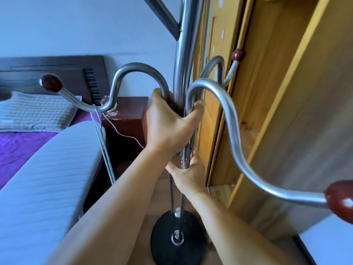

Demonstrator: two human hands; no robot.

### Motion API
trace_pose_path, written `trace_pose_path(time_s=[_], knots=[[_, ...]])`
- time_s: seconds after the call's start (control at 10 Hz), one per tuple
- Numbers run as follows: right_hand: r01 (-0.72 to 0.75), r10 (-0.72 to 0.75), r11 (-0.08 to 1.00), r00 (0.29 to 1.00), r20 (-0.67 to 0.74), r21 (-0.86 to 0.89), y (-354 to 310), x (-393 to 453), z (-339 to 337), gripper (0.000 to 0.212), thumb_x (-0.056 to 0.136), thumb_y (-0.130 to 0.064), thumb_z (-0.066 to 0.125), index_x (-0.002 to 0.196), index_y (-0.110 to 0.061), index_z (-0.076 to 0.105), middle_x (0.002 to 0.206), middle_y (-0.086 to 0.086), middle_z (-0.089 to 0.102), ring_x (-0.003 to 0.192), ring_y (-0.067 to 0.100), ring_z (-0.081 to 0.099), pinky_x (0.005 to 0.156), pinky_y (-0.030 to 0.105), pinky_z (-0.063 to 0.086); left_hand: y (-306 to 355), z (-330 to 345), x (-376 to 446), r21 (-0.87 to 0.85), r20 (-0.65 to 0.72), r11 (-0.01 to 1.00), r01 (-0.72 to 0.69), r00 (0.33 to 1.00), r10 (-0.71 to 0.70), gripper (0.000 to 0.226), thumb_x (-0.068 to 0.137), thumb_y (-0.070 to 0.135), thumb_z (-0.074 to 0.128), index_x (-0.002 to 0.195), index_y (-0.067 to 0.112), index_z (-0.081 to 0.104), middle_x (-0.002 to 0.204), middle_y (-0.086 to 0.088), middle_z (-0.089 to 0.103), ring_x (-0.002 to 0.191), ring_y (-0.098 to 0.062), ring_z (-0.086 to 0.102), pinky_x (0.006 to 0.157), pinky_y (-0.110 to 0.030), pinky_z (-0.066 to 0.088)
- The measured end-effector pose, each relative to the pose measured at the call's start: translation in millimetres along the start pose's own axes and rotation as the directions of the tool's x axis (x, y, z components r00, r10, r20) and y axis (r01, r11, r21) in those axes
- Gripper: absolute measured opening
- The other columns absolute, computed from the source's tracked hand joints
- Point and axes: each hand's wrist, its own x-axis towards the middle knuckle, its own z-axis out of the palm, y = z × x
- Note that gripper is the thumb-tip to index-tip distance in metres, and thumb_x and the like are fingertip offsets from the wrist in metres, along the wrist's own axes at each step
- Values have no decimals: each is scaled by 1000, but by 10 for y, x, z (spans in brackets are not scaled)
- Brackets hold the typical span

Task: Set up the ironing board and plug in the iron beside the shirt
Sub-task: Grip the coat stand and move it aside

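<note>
The ironing board (47,178), with a white ribbed cover, stands at the left beside the bed. Right in front of me is a chrome coat stand (183,54) with curved hook arms tipped by dark red knobs and a black round base (164,236). My left hand (168,123) is shut around the stand's pole where the hook arms join. Just below it, my right hand (189,173) grips the same pole. No iron and no shirt are in view.
A bed with a purple sheet (17,148) and a checked pillow (36,111) lies at the left. A dark red nightstand (128,115) with a thin white cord (122,133) stands behind the board. A wooden wardrobe (277,92) fills the right, close to the stand.
</note>
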Motion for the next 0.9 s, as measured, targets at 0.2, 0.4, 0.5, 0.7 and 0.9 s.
trace_pose_path(time_s=[0.2, 0.4, 0.5, 0.7, 0.9], knots=[[36, -45, 997, 991, -125, -72, 3, -467, -302, 57, 59, -55, 72, 103, -21, 62, 90, -11, 69, 84, 7, 65, 75, 21, 53, 422, -80, -300, -125, 136, 992, 29, 991, -12, 41, 69, 36, 74, 86, 10, 47, 58, 5, 50, 50, -10, 46, 50, -24, 43], [31, -52, 994, 978, -203, -106, 68, -855, -797, 46, 60, -51, 76, 95, -24, 64, 80, -15, 70, 82, 6, 68, 76, 24, 54, 725, 131, -606, -188, 234, 981, 40, 972, 5, 37, 66, 36, 74, 79, 18, 44, 47, 13, 45, 42, -2, 41, 47, -19, 38], [12, -56, 988, 956, -287, -154, 196, -1041, -1166, 31, 63, -45, 80, 77, -29, 57, 66, -21, 62, 70, 0, 63, 68, 17, 47, 882, 392, -829, -237, 306, 970, 58, 952, 18, 43, 62, 43, 71, 77, 15, 43, 52, 9, 46, 44, -10, 42, 50, -28, 38], [-33, -35, 986, 917, -398, -162, 490, -1392, -2010, 37, 59, -52, 78, 74, -28, 54, 64, -15, 60, 69, 8, 63, 71, 24, 53, 1411, 970, -1438, -276, 406, 960, 51, 911, 68, 44, 64, 44, 71, 85, 12, 48, 56, 8, 53, 48, -9, 50, 53, -29, 44], [-45, -43, 984, 879, -475, -173, 759, -1524, -2841, 50, 56, -66, 67, 87, -27, 60, 68, -17, 63, 72, 4, 64, 78, 33, 57, 1863, 1594, -1875, -317, 490, 948, 13, 858, 153, 47, 66, 46, 70, 81, 8, 47, 57, 3, 53, 48, -11, 50, 52, -27, 41]])
